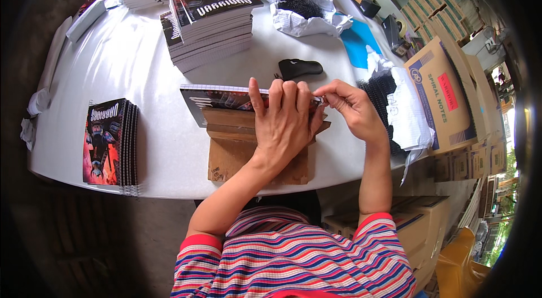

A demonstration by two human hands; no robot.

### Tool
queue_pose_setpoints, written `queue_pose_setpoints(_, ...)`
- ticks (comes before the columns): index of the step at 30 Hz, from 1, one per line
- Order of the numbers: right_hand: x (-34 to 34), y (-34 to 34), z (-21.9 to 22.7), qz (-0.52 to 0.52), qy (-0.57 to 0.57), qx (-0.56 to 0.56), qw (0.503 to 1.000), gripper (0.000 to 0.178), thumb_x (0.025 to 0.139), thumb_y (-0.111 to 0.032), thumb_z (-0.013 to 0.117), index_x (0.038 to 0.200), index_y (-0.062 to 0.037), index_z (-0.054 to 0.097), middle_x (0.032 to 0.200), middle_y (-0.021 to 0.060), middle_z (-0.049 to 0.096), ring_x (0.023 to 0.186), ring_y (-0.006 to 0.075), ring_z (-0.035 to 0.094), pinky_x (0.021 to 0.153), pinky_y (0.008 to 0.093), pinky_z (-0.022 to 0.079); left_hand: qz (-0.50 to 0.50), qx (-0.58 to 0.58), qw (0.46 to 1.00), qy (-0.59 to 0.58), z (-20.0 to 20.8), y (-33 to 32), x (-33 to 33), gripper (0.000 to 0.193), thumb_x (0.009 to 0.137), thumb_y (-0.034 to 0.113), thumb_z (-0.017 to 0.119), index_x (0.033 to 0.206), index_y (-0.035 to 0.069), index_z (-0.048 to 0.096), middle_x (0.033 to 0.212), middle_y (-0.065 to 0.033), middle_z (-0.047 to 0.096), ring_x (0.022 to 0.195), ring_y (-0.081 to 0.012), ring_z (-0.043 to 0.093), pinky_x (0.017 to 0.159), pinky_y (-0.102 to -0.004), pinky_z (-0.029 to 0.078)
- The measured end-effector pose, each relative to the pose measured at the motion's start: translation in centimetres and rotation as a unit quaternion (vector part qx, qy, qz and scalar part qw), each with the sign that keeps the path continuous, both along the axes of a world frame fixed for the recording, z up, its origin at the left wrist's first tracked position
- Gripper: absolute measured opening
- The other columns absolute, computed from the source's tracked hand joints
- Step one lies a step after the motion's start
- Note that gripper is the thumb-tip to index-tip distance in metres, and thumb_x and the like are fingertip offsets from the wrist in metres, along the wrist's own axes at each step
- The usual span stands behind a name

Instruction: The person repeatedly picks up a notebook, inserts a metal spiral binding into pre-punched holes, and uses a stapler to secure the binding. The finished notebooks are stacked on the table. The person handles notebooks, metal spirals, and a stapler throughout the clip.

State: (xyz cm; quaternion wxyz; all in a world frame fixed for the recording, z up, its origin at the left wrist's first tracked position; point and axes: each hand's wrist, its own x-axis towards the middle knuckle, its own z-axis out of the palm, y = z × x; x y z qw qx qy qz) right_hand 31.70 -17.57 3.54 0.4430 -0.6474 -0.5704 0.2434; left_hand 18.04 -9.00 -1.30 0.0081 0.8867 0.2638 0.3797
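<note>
A notebook [217,96] with a dark illustrated cover stands on its long edge in a brown wooden holder [226,157] at the table's near edge. My left hand [284,112] grips the notebook and the holder's upper ledge, its fingers bent over the top edge and its index finger and thumb toward the right end. At that right end my right hand [354,109] is closed in a pinch, thumb against fingertips. A small dark bit shows by the pinch, too small to name. Just beyond the notebook lies a black tool [300,68] on the table.
Finished-looking spiral notebooks [110,143] lie stacked at the left. Taller notebook piles [212,38] stand behind. Black coils in white paper [302,10] sit at the back, more coils [384,97] at the right. A cardboard box [443,95] and tape dispenser [395,33] border the right side.
</note>
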Motion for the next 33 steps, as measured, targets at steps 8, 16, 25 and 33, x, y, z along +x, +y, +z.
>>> queue_pose_setpoints(8,-0.1,-0.5,0.0,0.036,0.111,-0.053,0.992,0.024,0.095,-0.015,0.044,0.101,0.0015,0.06,0.081,0.001,0.057,0.075,0.0073,0.049,0.068,0.0205,0.041,-0.033,-0.002,0.999,0.033,0.8,0.4,-2.5,0.06,0.082,0.038,0.057,0.136,0.015,0.041,0.098,-0.005,0.046,0.098,-0.0215,0.044,0.101,-0.0448,0.02)
queue_pose_setpoints(16,-2.1,-1.3,1.5,0.02,-0.115,-0.007,0.993,0.016,0.087,-0.015,0.058,0.096,-0.0016,0.06,0.071,0.0067,0.057,0.06,0.0148,0.053,0.057,0.028,0.044,-0.02,0.007,0.998,-0.059,1.2,1.3,-3.5,0.047,0.076,0.034,0.067,0.121,0.024,0.057,0.091,-0.0029,0.049,0.097,-0.0207,0.048,0.102,-0.0446,0.022)
queue_pose_setpoints(25,-4.5,-2.1,0.0,-0.04,-0.244,0.076,0.966,0.021,0.077,-0.018,0.069,0.087,-0.0019,0.061,0.07,0.0092,0.06,0.062,0.0289,0.058,0.054,0.0354,0.044,-0.121,0.052,0.991,-0.002,0.9,2.2,-6.1,0.044,0.074,0.025,0.064,0.117,0.03,0.059,0.081,0.0019,0.045,0.075,-0.0138,0.045,0.081,-0.0299,0.028)
queue_pose_setpoints(33,-4.9,-4.7,0.8,-0.091,-0.095,0.073,0.989,0.043,0.071,-0.006,0.073,0.11,-0.0039,0.056,0.092,0.0094,0.059,0.072,0.0193,0.059,0.061,0.0297,0.049,-0.073,-0.006,0.997,-0.013,2.3,-0.4,-7.1,0.049,0.075,0.03,0.068,0.122,0.023,0.057,0.094,0.0006,0.049,0.092,-0.018,0.049,0.106,-0.0462,0.014)
